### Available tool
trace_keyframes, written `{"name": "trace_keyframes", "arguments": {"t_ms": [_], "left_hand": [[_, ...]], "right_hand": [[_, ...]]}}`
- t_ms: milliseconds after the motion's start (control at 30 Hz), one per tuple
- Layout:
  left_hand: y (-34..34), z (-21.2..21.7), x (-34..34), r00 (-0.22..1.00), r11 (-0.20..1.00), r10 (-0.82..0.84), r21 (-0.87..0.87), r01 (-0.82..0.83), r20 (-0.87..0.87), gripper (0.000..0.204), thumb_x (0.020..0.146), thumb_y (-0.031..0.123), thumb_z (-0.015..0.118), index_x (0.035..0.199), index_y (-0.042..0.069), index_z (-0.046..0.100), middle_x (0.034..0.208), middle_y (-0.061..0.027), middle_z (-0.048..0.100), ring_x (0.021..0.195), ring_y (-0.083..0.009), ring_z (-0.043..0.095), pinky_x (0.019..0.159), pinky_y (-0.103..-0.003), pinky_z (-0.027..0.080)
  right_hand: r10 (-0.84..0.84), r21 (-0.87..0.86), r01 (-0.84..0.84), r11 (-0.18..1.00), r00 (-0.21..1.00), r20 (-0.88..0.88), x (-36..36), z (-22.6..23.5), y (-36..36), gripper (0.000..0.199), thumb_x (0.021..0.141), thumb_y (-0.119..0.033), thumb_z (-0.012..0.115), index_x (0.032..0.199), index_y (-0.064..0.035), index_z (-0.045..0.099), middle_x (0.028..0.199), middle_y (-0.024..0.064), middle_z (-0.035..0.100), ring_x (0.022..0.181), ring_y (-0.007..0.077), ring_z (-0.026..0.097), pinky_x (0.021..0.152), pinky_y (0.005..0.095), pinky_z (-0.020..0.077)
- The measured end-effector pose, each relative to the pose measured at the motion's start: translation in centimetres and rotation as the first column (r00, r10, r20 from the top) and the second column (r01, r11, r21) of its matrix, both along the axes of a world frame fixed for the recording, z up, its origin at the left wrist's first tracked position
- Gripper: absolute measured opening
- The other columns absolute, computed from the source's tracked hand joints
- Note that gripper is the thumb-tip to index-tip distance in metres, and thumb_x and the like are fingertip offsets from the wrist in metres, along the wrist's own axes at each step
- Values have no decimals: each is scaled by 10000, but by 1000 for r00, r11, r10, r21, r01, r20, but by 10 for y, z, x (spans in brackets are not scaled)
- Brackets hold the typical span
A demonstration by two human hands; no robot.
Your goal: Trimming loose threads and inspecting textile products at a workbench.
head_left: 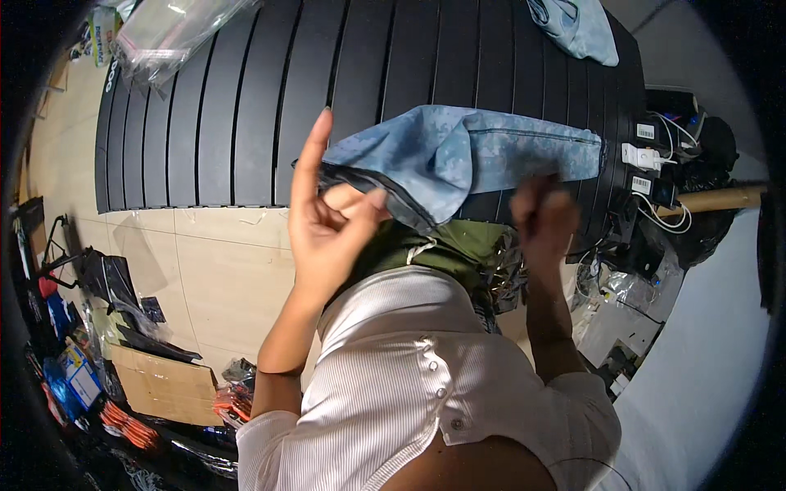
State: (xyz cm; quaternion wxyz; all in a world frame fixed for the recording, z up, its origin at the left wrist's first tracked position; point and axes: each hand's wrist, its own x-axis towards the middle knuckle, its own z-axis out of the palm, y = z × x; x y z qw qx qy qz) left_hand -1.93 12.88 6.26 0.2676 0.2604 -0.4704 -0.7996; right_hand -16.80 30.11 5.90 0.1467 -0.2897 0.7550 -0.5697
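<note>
One black slatted bench (258, 123) fills the upper view, its slats running away from the person. One mottled blue cloth (434, 155) lies along its near edge, loosely creased in the middle and reaching toward the right end; it seems placed there to be within reach of both hands. Its one dark band (405, 204) sags over the near edge. On the floor at left lies one carton (164, 385).

At least one clear bag (184, 37) sits on the bench's far left corner and a second blue cloth (577, 33) on the far right, both perhaps set aside to leave the middle free.

Two hands show. The left hand (323, 233) is at the band's left end: index stretched up, thumb spread wide from it, the others curled. Whether it grips the band I cannot tell. The right hand (544, 221), blurred, is at the cloth's near edge toward the right; whether its fingers pinch anything I cannot tell.

Smallest is one white plug (643, 157) at the bench's right end.
</note>
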Motion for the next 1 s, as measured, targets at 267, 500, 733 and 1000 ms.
{"name": "trace_keyframes", "arguments": {"t_ms": [267, 500, 733, 1000], "left_hand": [[-25, -23, -7, 991, 993, 73, 90, -83, 109, 399, 817, -5, 601, 1201, 30, 500, 941, 6, 548, 789, -43, 525, 715, -182, 459], [-19, -31, -28, 999, 992, 11, -123, -5, 46, 784, 696, -151, 617, 1372, 96, 305, 985, 4, 431, 677, -51, 371, 650, -150, 375], [-16, -34, -13, 957, 988, -154, 24, 153, 247, 369, 821, 26, 601, 1184, 39, 535, 1089, -4, 583, 832, -67, 531, 700, -171, 392], [-31, -19, 4, 919, 942, -240, -152, 298, 314, 275, 839, 6, 563, 1112, 25, 580, 1027, -22, 606, 786, -68, 535, 691, -199, 440]], "right_hand": [[106, -375, 252, 892, 690, 716, -61, -4, 31, 572, 928, -523, 303, 1078, -25, 543, 516, -27, 301, 334, 58, 215, 328, 204, 237], [-256, 117, 288, 951, 939, -229, -59, -18, 37, 258, 941, -199, 461, 1106, -25, 556, 646, -28, 514, 434, 11, 357, 401, 177, 290], [-329, 22, 340, 940, 922, -203, -107, -22, 84, 192, 911, -189, 519, 986, -42, 616, 725, -25, 585, 492, 40, 453, 465, 200, 400], [-699, -127, 723, 679, 583, -413, -129, -43, 57, 258, 918, -209, 447, 977, 9, 572, 1040, 111, 612, 918, 188, 585, 809, 258, 448]]}}
